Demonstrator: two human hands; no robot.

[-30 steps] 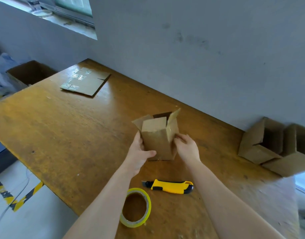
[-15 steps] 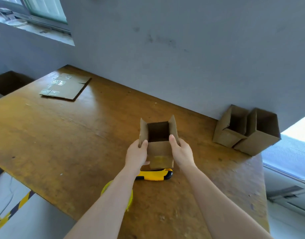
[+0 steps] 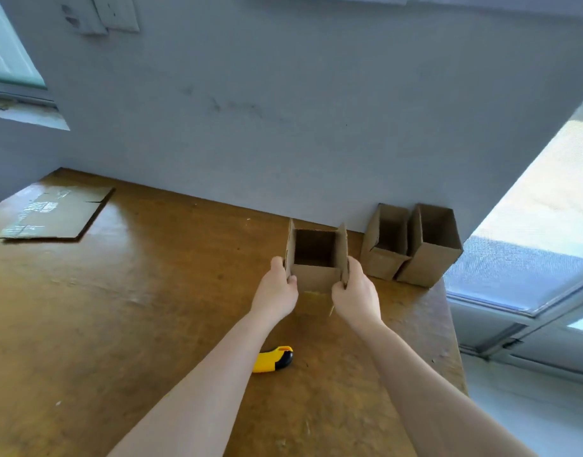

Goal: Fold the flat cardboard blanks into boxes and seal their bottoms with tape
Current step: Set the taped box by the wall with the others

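Now box (image 3: 316, 277) upright between both hands, left fingers (image 3: 291, 282) and right fingers (image 3: 344, 285) closed on its side flaps.

Held box (image 3: 317, 275): matt brown corrugated cardboard. Two boxes (image 3: 412, 245) at 3 o'clock: same. Flat blank (image 3: 57, 214) at 10 o'clock: cardboard, glossy tape strips. Table (image 3: 125, 308): worn wood, semi-gloss sheen. Knife (image 3: 273, 359): smooth yellow-black plastic. Wall (image 3: 283, 110): matt paint, scuffed.

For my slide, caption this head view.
Both hands hold an open cardboard box beside two finished boxes.
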